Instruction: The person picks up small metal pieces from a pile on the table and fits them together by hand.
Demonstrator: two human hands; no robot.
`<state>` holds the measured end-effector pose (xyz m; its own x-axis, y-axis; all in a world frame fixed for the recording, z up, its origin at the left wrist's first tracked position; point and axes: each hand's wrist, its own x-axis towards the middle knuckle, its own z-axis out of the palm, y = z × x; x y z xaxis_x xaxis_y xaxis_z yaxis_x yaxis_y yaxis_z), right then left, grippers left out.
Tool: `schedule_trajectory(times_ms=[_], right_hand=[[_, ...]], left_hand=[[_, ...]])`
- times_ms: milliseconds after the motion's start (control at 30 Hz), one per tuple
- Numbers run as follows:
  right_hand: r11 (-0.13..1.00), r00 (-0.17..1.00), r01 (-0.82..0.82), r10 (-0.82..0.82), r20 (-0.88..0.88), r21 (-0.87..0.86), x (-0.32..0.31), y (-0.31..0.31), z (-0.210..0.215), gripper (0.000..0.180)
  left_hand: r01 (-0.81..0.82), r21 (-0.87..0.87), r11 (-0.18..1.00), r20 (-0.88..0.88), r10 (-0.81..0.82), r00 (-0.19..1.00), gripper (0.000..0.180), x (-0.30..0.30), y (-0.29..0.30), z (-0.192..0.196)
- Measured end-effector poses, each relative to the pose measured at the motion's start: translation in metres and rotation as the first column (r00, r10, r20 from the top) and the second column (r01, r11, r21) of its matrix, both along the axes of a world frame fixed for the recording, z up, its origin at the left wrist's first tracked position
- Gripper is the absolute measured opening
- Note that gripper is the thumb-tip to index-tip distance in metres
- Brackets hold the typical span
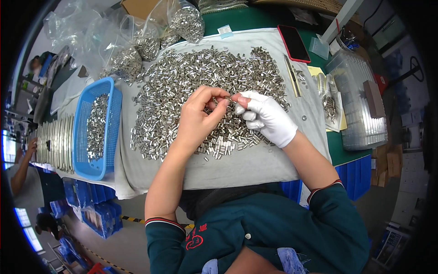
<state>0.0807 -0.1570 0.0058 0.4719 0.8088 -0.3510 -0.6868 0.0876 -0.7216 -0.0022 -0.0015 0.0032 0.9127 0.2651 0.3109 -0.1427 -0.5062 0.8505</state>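
Note:
A wide heap of small shiny metal cylinders (169,105) is spread over a grey cloth (260,166) on the table. Above its middle my two hands meet fingertip to fingertip. My bare left hand (200,114) is closed in a pinch of thumb and forefinger. My right hand (269,116) wears a white glove that leaves the thumb and forefinger tips bare, and these are also pinched together. Between the fingertips is a small metal cylinder (228,97), mostly hidden by them.
At left stands a blue basket (113,123) with more cylinders, beside a row of pale metal strips (54,141). Filled clear bags (187,23) lie at the back. To the right are a red-edged phone (294,43), tweezers (292,75) and stacked clear trays (356,105). Another person's arm (22,171) shows far left.

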Motion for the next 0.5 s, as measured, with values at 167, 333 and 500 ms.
schedule_trajectory(times_ms=[167, 333, 500], right_hand=[[0.988, 0.952, 0.019, 0.029, 0.303, -0.155, -0.0053, -0.0005, 0.0017, 0.02], [0.977, 0.921, 0.061, 0.023, 0.389, -0.203, -0.0044, 0.0, 0.0046, 0.019], [0.992, 0.984, 0.056, -0.036, 0.173, -0.111, -0.0015, -0.0005, 0.0023, 0.017]], left_hand=[[0.027, 0.263, 0.965, 0.224, -0.088, 0.971, 0.013, 0.0026, -0.0005, -0.0027], [0.031, 0.241, 0.97, 0.202, -0.082, 0.976, 0.014, 0.0019, -0.0032, -0.0028], [0.037, -0.259, 0.965, 0.012, -0.035, 0.999, 0.014, 0.002, 0.0023, -0.0051]])
